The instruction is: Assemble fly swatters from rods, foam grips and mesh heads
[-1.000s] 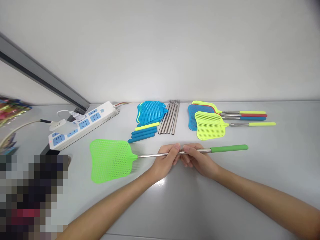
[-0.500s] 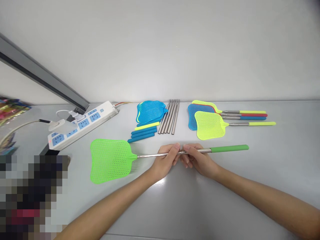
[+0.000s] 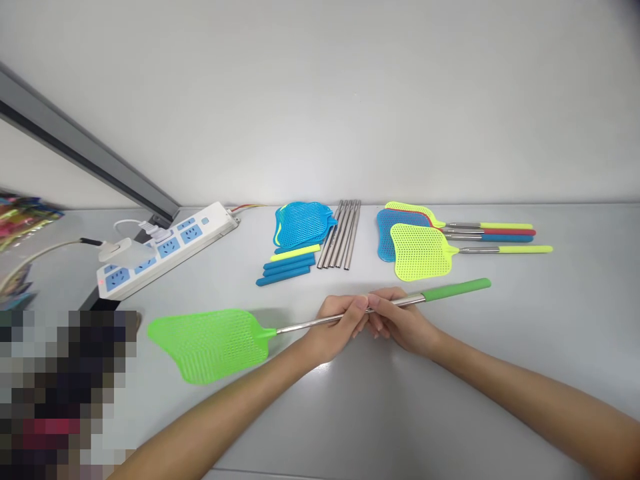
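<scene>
Both hands grip one green fly swatter (image 3: 215, 343) by its metal telescopic rod, which is partly extended. My left hand (image 3: 336, 327) is closed round the thinner section, on the side of the swatter's mesh head. Close against it, my right hand (image 3: 400, 320) is closed on the thicker section, beside the green handle (image 3: 457, 289). The thumbs meet or nearly meet over the rod. The swatter slants, its head lower left and its handle upper right. The fingers hide the rod's middle.
Behind lie blue swatter heads (image 3: 305, 223), blue grips (image 3: 287, 265) with a yellow grip (image 3: 296, 253), and several metal rods (image 3: 345, 235). Assembled swatters (image 3: 423, 252) lie at the back right. A power strip (image 3: 170, 248) with plugs stands left, near a metal post (image 3: 90, 137).
The green swatter has tilted and twisted: its head dropped and swung left, while its handle end rose slightly. The hands have come closer together on the rod.
</scene>
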Tool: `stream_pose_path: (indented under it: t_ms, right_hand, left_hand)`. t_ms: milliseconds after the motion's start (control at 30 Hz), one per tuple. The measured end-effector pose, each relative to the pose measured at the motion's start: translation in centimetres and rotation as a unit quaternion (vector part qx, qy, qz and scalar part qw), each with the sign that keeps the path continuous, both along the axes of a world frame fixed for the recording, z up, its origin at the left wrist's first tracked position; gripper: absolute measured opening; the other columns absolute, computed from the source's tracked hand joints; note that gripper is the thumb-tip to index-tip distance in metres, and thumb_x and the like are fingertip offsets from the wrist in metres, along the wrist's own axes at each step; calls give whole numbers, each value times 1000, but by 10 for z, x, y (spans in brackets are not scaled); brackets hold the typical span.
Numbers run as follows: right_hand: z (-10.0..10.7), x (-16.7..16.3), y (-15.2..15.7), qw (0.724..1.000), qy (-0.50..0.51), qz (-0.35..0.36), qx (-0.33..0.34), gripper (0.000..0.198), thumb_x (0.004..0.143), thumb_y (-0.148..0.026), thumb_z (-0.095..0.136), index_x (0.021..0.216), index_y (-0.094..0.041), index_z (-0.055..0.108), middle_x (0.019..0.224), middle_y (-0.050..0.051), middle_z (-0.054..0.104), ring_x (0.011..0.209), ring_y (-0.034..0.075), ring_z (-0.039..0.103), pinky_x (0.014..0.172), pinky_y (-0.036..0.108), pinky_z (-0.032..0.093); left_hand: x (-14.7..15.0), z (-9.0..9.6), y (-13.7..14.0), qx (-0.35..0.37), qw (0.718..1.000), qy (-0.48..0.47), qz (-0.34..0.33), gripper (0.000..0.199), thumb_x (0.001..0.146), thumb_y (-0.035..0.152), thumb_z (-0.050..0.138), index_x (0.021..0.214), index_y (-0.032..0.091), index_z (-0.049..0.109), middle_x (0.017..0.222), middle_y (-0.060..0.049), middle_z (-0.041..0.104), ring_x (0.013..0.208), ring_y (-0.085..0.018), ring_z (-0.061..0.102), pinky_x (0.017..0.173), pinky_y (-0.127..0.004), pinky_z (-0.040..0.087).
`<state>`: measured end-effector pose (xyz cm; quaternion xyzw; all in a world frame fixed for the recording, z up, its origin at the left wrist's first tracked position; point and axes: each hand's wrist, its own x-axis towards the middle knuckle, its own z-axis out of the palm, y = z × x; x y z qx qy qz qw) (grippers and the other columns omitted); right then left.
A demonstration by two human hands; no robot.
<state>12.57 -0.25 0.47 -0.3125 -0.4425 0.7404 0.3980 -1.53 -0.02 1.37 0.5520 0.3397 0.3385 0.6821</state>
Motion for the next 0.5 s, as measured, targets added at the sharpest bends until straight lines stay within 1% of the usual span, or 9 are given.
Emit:
stream_pose_path:
  t_ms: [133,233,333,400,433,467,500]
  right_hand:
    - [0,1,0,1000,-15,-1,0,46,83,-41,46,45,-16,49,43,-1,49,40,9,41,45,24,32]
    - [1,1,-5,1000,-8,19,-20,51,84,-46,42,43,-16,51,41,-1,50,36,9,41,42,24,32]
    - [5,-3,-11,995,19,76,-67,55,85,-46,37,42,-15,51,34,-2,41,33,9,39,40,24,30]
    - [13,-9,-14,981,51,151,-111,53,85,-45,37,43,-15,51,35,-2,42,31,8,37,38,24,28]
    - [19,-12,-15,973,72,183,-121,50,84,-43,38,47,-14,52,37,-2,42,33,9,39,39,23,30]
    - [26,-14,-16,968,91,196,-124,45,83,-41,41,51,-14,54,39,-2,44,37,9,42,42,23,32]
    - [34,-15,-19,967,109,190,-129,39,83,-40,43,56,-14,55,43,-1,46,42,10,46,46,24,35]
  left_hand:
    - [-1,-1,-1,-3,1000,10,-8,52,84,53,34,47,16,38,53,-2,51,57,-14,56,57,-26,43]
    - [-2,-1,-2,5,999,32,-1,53,84,54,30,47,16,37,50,-2,48,53,-13,52,54,-25,41]
    - [-4,-1,-2,36,995,85,43,54,84,54,30,46,17,36,44,1,38,46,-10,42,48,-23,34]
    - [-5,-1,-2,50,991,97,73,54,84,55,30,46,17,35,44,3,34,44,-8,35,46,-22,30]
    - [-5,-1,-3,53,991,94,82,53,84,55,29,47,17,34,44,3,33,45,-8,33,45,-23,29]
    - [-5,0,-3,56,990,91,90,53,84,55,29,47,17,34,45,3,33,45,-8,32,45,-23,28]
    - [-5,0,-3,58,990,88,94,53,84,55,28,47,17,33,46,3,32,45,-8,32,45,-23,28]
